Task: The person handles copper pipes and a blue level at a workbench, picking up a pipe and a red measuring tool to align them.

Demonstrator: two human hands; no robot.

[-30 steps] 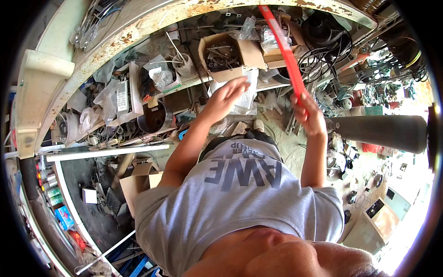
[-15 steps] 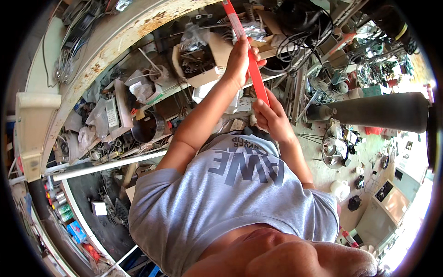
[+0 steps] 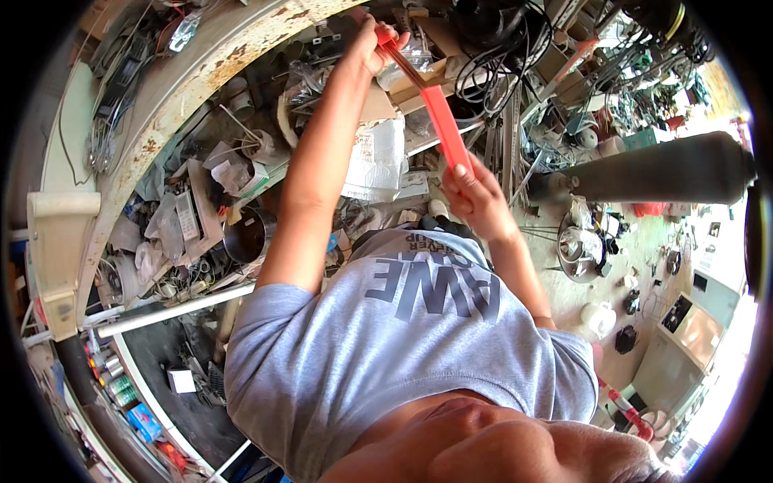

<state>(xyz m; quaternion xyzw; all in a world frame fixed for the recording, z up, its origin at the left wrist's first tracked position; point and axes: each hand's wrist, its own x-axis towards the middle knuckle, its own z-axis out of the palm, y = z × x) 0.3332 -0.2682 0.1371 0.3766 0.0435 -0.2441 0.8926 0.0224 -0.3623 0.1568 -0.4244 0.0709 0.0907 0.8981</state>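
Observation:
A long, narrow red box (image 3: 448, 133) is parted in two, with a bundle of thin brown rods (image 3: 409, 68) showing in the gap. They look like welding rods. My right hand (image 3: 475, 193) grips the lower part of the box near its end, thumb lying on top. At the far top, my left hand (image 3: 377, 47) is closed round the other red part, which is mostly hidden by its fingers. The rods run from that part into the box's open end.
Cluttered shelving with a cardboard box (image 3: 378, 103), white paper (image 3: 377, 165) and plastic bags (image 3: 169, 221) stands beyond and left. A rusty curved frame (image 3: 217, 68) arches over it. On the right are coiled black cables (image 3: 503, 80) and a large dark cylinder (image 3: 660, 171).
My left hand has moved up and left, drawing the red box apart so the brown rods show. My right hand stays nearly in place with the lower part.

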